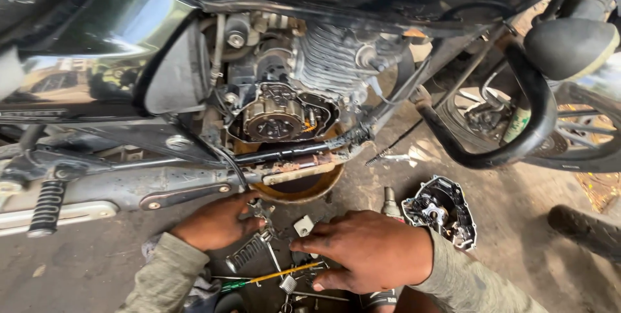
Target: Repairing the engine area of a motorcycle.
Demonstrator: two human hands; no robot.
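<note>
Our right hand [369,248] lies flat, fingers apart, over loose tools [284,274] on the floor; our left hand [217,222] pinches a small metal part [259,209]. Grit could foul the uncovered clutch [275,119].

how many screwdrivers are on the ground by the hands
1 that shows clearly: a yellow-shafted, green-handled screwdriver lying between the left hand and right hand. More may be hidden under the hands.

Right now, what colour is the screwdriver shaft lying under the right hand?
Yellow, with a green handle end; the screwdriver shows best in the head view.
</note>
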